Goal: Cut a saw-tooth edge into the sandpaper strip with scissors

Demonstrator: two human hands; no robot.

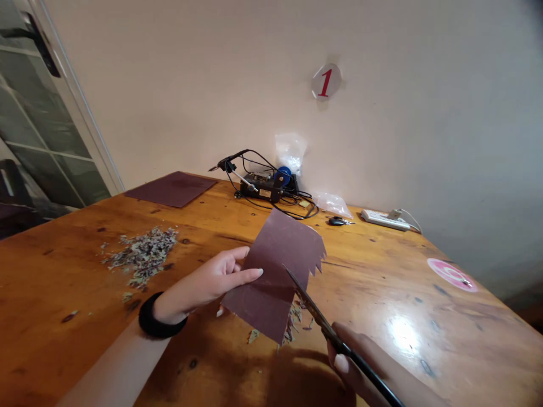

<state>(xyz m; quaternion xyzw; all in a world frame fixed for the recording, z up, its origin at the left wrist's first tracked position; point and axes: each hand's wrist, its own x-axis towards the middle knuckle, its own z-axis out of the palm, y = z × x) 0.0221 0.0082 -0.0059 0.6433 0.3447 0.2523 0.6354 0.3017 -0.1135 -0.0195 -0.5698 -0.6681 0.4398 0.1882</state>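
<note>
My left hand [227,274] pinches the left edge of a dark maroon sheet [275,260], thumb on top, held tilted above the wooden table. The sheet's right edge is jagged, with several pointed notches. My right hand [356,362] is closed round dark scissors [316,311], whose tip lies over the sheet's right part. Small cut scraps [292,325] lie on the table beneath the sheet, partly hidden by it. To the left of my left hand is a larger pile of shredded scraps [146,251].
Another maroon sheet [172,188] lies at the back left. Behind the held sheet stand a black device with cables [263,185] and plastic bags [291,152]. Keys [339,221] and a white power strip [385,219] are at the back right of the table [373,271].
</note>
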